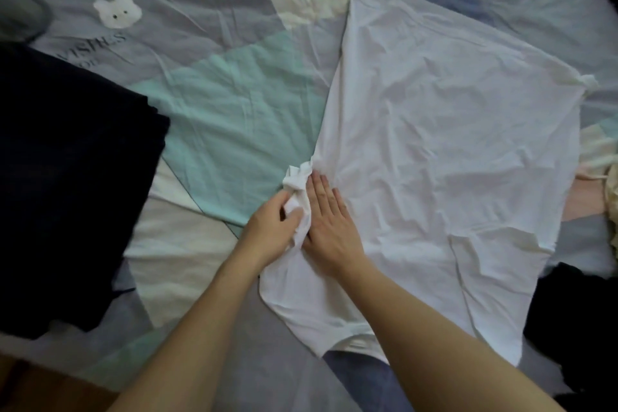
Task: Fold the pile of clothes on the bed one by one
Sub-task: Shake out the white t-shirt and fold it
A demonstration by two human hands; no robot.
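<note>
A bunched sleeve [296, 186] of the white shirt [434, 144] is gripped by the left hand [272, 231]; the right hand [329, 219] is pressed flat beside it. The shirt is spread on the bedsheet [217, 104]. Dark clothes [67, 177] are cut off at the left edge, and 1 dark heap [582, 321] at the right.

White T-shirt [434, 144], plain and unpatterned. Bed sheet [234, 104] in patchwork blocks of grey-blue, mint green, cream, pale pink and deeper blue, with a white bear face [117, 10] and grey lettering printed near its far left corner. Black folded garment [67, 177] at the left edge; black clothing [582, 318] at the right edge.
</note>
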